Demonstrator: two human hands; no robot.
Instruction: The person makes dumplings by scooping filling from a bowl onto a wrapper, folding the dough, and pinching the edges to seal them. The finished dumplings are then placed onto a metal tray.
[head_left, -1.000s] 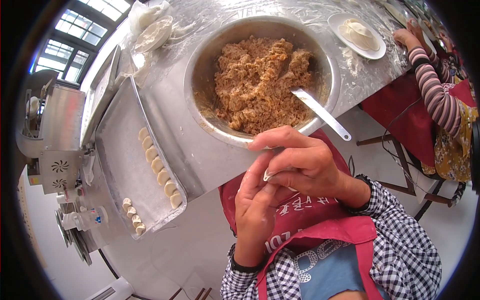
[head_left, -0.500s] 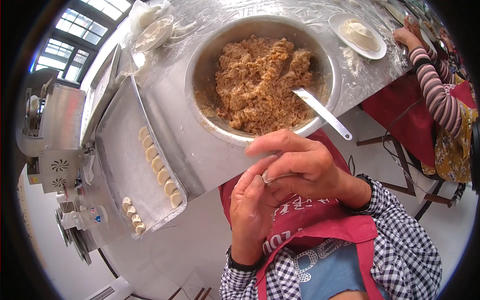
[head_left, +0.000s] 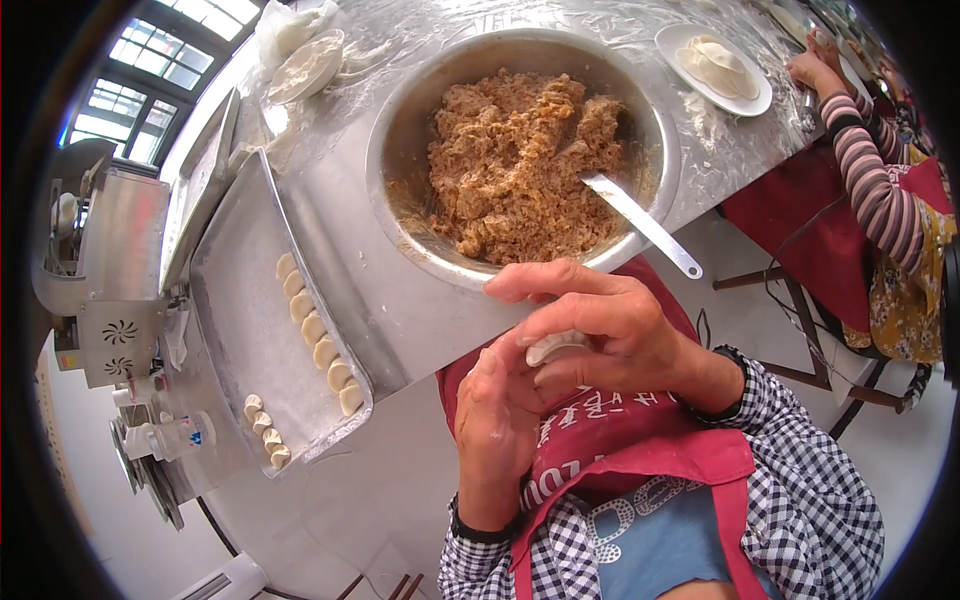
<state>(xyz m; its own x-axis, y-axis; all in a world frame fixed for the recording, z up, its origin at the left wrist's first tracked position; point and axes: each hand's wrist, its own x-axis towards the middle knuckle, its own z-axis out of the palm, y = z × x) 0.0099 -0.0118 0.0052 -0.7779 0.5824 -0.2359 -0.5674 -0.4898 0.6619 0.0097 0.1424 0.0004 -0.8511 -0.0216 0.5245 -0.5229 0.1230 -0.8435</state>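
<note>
A small folded dumpling (head_left: 558,347) is pinched in my right hand (head_left: 610,325), between the thumb and fingers, in front of the apron. My left hand (head_left: 497,410) is beside it, its fingertips close to the dumpling's left end; whether they grip anything is hidden. Just beyond both hands stands a large metal bowl (head_left: 400,235) of reddish-brown filling (head_left: 525,165). A flat metal handle (head_left: 645,225) sticks out of the filling over the bowl's near right rim.
On the left lies a metal tray (head_left: 235,290) with two rows of dumplings (head_left: 313,328). A plate (head_left: 750,103) of round wrappers (head_left: 717,68) stands at the right. Another floury plate (head_left: 310,68) is at the back left. A person in striped sleeves (head_left: 868,185) sits at far right.
The dumpling now shows clearly in my right hand, where only an edge showed before. The fingertips of my left hand have drawn slightly left and down from it.
</note>
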